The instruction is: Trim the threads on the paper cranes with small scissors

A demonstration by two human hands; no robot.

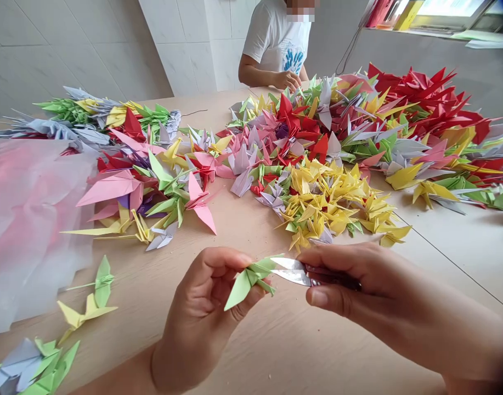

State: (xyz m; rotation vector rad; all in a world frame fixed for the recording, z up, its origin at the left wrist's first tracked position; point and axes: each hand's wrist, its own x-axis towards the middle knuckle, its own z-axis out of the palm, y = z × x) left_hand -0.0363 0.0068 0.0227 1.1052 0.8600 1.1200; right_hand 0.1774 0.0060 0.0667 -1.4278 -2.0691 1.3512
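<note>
Between the thumb and fingers of my left hand is a light green paper crane, one wing pointing down toward me. My right hand is closed round the dark handles of small thread snips. Their two silver blades stand a little apart, tips pointing left at the crane's upper folded part. Whether the blades touch the paper there I cannot tell. Just beyond my hands lies a heap of yellow paper cranes. A pink paper crane rests on the table past my left hand.
Mixed-colour cranes cover the table's far side, with red cranes at the back right. A translucent plastic bag lies left, near a yellow crane and a green crane. Across the table is a person in a white T-shirt.
</note>
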